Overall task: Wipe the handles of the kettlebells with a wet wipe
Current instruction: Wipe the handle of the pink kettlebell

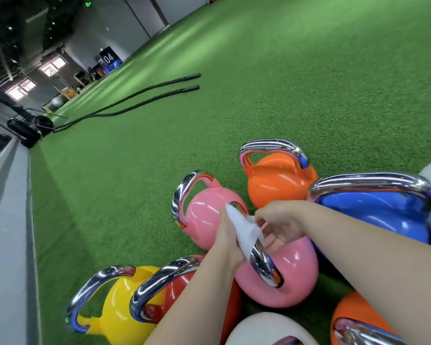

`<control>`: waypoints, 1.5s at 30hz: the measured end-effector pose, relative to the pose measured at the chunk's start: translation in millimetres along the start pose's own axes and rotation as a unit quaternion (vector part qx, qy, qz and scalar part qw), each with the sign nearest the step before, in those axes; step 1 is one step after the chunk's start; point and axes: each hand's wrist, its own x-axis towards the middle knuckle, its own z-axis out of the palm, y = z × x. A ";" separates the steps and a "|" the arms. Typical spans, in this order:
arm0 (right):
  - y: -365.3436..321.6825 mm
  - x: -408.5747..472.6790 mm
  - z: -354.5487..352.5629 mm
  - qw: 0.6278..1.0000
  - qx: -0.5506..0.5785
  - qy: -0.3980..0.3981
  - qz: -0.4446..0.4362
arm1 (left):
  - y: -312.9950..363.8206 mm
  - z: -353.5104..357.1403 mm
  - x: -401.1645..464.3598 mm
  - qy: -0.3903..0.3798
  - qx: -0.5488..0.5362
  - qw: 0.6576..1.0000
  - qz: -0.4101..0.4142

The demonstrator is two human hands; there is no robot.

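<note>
Battle ropes (144, 95) are lying on the green turf (309, 83) at 10 o'clock, their ends pointing toward 2 o'clock. At 7 o'clock a yellow kettlebell (120, 307) is sitting on the turf, with a red kettlebell (174, 292) touching it on the right. The left hand (228, 242) is curling round a chrome handle (261, 260), pressing a white wet wipe (245, 232) against the bar. That handle is belonging to the near pink kettlebell (281, 277), sitting at centre frame. A far pink kettlebell (204, 215) is touching it at 11 o'clock. The right hand (281, 225) is hovering just beside the wipe, fingers loosely bent; whether it is pinching the wipe's edge cannot be told. An orange kettlebell (276, 180) is standing at 12 o'clock of the hands. A blue kettlebell (373, 210) is sitting at 3 o'clock, beside the orange one. A white kettlebell (266, 329) is showing at 6 o'clock, partly cut off.
</note>
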 end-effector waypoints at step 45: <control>5.5 -48.3 3.7 0.948 -0.279 -0.150 0.033 | -62.0 -64.6 -76.2 -0.170 0.214 0.957 0.095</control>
